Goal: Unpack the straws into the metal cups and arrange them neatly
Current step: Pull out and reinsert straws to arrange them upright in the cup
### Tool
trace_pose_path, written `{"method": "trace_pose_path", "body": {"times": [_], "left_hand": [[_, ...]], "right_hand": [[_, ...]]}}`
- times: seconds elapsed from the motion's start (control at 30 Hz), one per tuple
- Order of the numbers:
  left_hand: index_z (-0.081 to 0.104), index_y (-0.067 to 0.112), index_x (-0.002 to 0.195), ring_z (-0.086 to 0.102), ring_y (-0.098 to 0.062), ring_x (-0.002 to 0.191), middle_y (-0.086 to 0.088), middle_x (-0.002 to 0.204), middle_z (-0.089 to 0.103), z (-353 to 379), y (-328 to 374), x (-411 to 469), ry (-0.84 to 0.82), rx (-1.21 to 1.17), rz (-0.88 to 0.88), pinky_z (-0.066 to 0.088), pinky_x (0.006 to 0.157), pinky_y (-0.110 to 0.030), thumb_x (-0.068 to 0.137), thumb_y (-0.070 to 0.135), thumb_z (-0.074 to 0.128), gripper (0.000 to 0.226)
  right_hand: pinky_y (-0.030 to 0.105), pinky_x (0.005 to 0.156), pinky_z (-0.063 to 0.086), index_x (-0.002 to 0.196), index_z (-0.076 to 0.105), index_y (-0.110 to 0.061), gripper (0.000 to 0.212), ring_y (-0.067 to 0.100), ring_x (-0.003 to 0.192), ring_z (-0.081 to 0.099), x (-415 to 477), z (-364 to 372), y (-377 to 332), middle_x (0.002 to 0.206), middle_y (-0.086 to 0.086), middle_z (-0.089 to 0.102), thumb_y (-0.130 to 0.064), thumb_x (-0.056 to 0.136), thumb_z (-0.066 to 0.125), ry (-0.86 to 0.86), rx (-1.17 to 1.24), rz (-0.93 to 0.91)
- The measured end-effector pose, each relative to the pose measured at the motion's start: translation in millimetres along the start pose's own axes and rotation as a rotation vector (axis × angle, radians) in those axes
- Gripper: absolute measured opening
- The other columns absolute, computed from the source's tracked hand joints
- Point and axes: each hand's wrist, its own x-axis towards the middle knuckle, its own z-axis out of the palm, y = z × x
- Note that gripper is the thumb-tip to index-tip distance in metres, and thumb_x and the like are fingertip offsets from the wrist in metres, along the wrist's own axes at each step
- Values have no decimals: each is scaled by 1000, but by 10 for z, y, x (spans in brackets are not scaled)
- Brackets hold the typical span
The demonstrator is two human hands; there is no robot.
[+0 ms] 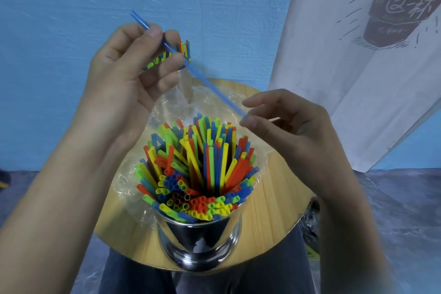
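Blue straw [210,83]: a single one, held in the air on a slant. Its upper end sticks out past the left hand and its lower end reaches the right hand's fingertips.
Handling: probably very light, thin and springy. It should bend or kink if squeezed hard and may slip on smooth plastic, so a light pinch near the middle, or one at each end, looks best for steering it.
Left hand [128,67]: thumb and fingers are pinched round the straw's upper part, palm turned toward the camera.
Right hand [300,131]: fingers are loosely spread, with thumb and forefinger apart on either side of the lower tip. Whether they touch it cannot be told.
Metal cup [200,241]: stands below and between the two hands, shiny and flared.
Bundle of straws [198,169]: fills the cup with red, yellow, green and blue straws, open ends up. They lean and fan unevenly, so tidying likely remains.
Plastic bag [171,107]: clear and crumpled, under the left hand, lying behind and round the cup.
Second bunch [183,49]: coloured straw ends just behind the left hand's fingers. Their container is mostly hidden.
Table [274,210]: round and wooden, beneath both hands, bearing the cup and bag.
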Motion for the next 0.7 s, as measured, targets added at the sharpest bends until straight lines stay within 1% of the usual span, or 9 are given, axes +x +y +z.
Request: {"method": "trace_pose_path", "body": {"times": [0.1, 0.13, 0.2, 0.3, 0.4, 0.47, 0.5, 0.6, 0.7], "left_hand": [[55, 24, 87, 71, -4, 73, 7, 95, 77, -11, -31, 8, 7, -8, -23, 54, 64, -17, 103, 22, 58, 16], [55, 24, 88, 71, -6, 73, 6, 97, 78, -20, -46, 11, 6, 5, -27, 55, 64, -18, 102, 22, 59, 15], [57, 22, 89, 73, -9, 74, 4, 96, 78, -43, -59, 15, -23, 66, -47, 55, 63, -20, 96, 25, 63, 10], [60, 23, 87, 71, -11, 79, 3, 89, 79, -59, -75, 2, -134, 273, -104, 53, 68, -22, 83, 35, 67, 14], [65, 21, 84, 70, -7, 89, 3, 95, 79, -49, -126, -36, -283, 557, -88, 50, 78, -23, 81, 43, 71, 23], [72, 25, 89, 71, -5, 98, 4, 101, 78, -48, -172, -60, -378, 676, -60, 51, 87, -22, 84, 43, 77, 19], [74, 29, 95, 70, -4, 101, 7, 103, 77, -52, -186, -72, -424, 714, -62, 51, 91, -24, 84, 44, 74, 19], [71, 39, 113, 64, 5, 114, 24, 117, 71, -62, -161, -103, -572, 839, -45, 48, 99, -31, 85, 56, 69, 33], [69, 46, 115, 59, 12, 118, 32, 121, 67, -46, -88, -136, -694, 917, -26, 44, 97, -27, 81, 67, 59, 40]], "right_hand": [[39, 76, 57, 104, 72, -32, 14, 17, 92, 72, -4, -10, 16, 90, -6, 77, -24, 93, 71, 23, 42, -4], [33, 73, 55, 105, 72, -28, 15, 14, 87, 71, -9, -12, 16, 89, -3, 77, -17, 94, 70, 53, 95, -15], [27, 70, 52, 104, 73, -19, 14, 16, 79, 67, -13, -23, 5, 88, 2, 78, -9, 95, 68, 142, 261, -27], [26, 70, 51, 102, 73, -17, 12, 17, 78, 65, 2, -51, -20, 91, 5, 77, -14, 92, 68, 243, 517, -37], [24, 69, 52, 103, 71, -17, 14, 16, 80, 67, 24, -77, -37, 94, 3, 75, -12, 101, 57, 362, 624, -39], [25, 70, 54, 101, 63, -15, 14, 17, 82, 70, 25, -110, -52, 96, 3, 76, -14, 107, 50, 460, 633, -24], [26, 70, 55, 100, 59, -15, 15, 18, 82, 71, 25, -135, -56, 94, 3, 77, -15, 109, 47, 505, 625, -18], [28, 68, 56, 99, 51, -13, 14, 18, 75, 71, 22, -208, -72, 82, 0, 75, -16, 111, 43, 606, 525, -38], [30, 66, 55, 103, 49, -10, 12, 20, 72, 70, 3, -222, -88, 77, -2, 71, -14, 111, 42, 570, 367, -61]]}}
